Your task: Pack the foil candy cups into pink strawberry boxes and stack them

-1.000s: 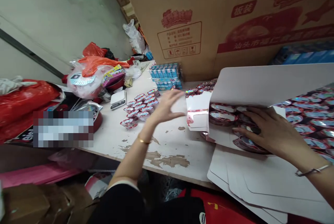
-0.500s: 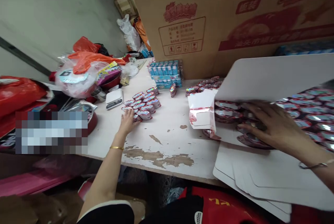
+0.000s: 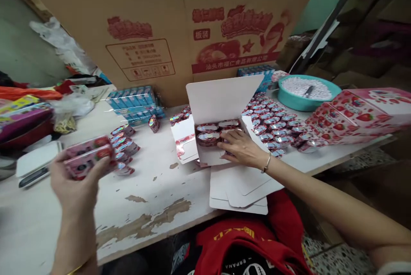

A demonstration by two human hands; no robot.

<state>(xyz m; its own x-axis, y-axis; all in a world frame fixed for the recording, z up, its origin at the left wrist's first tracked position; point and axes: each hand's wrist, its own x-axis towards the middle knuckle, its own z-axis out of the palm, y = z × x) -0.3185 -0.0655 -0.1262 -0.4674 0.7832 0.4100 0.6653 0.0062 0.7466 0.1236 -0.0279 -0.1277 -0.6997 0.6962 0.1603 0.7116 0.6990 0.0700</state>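
Note:
My left hand (image 3: 75, 181) is raised over the table at the left, its fingers round a pair of pink packs (image 3: 88, 155) with strawberry prints. Just beyond it stands a small group of similar packs (image 3: 123, 151). An open white box (image 3: 221, 102), its lid upright, holds red-and-silver packs (image 3: 208, 138) in rows. My right hand (image 3: 236, 146) reaches into this box with its fingers on packs at the right side; the fingers partly cover them. Flat white cardboard pieces (image 3: 239, 189) lie under the box's near edge.
Many packs (image 3: 276, 125) stand right of the box. Behind are blue packs (image 3: 135, 102), a large brown carton (image 3: 180, 18) and a turquoise basin (image 3: 293, 99). A pink strawberry carton (image 3: 359, 112) is at right, a white scale (image 3: 38, 159) at left.
The view has swung right. My left hand, earlier resting on the group of packs, now holds two of them raised. My right hand is still in the box.

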